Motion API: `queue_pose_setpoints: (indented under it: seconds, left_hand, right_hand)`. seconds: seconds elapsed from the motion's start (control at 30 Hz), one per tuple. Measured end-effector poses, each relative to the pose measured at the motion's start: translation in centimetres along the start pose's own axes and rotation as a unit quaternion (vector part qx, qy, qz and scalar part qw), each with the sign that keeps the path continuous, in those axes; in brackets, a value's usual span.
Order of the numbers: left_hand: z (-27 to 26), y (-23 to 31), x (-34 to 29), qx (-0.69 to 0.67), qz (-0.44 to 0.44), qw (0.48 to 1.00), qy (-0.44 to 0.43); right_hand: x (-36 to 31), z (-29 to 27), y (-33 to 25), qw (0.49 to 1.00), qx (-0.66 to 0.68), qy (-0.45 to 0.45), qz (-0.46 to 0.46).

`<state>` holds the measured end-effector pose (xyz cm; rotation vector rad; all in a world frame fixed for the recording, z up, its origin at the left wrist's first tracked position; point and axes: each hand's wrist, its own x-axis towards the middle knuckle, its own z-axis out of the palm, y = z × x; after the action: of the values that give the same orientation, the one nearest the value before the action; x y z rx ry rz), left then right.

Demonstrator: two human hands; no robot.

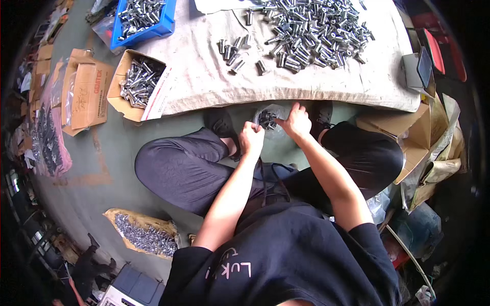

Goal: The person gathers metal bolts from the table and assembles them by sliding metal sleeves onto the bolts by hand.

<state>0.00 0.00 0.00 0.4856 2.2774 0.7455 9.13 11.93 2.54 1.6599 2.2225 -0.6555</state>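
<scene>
Beige cloth-covered tabletop lies beyond the grip; left hand pinches a clear plastic bag of dark metal pieces, right hand loosely spread opposite. Bag handling seems underway, calling for a steady pinch.

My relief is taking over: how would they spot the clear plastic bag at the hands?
Find the pale cloth-covered table. Just below its front edge, between the person's left hand and right hand, is a clear plastic bag of small dark metal pieces. Being see-through sets it apart from the open brown cardboard box left of it.
</scene>
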Motion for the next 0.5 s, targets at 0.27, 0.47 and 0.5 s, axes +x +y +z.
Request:
queue_pose_setpoints:
  seconds: [0.27, 0.47, 0.5]
  left_hand:
    - [1.1, -3.5, 2.3, -0.383, -0.151, 0.909, 0.069]
    - [-1.3, -1.2, 1.3, -0.514, -0.164, 0.838, 0.076]
    - [-1.4, -1.4, 1.0, -0.515, -0.162, 0.838, 0.079]
  right_hand:
    - [0.3, 3.8, 3.0, 0.973, 0.220, 0.071, -0.005]
    - [-3.6, 1.4, 1.9, 0.964, 0.261, 0.049, 0.026]
    - [-3.5, 1.8, 2.1, 0.964, 0.262, 0.048, 0.023]
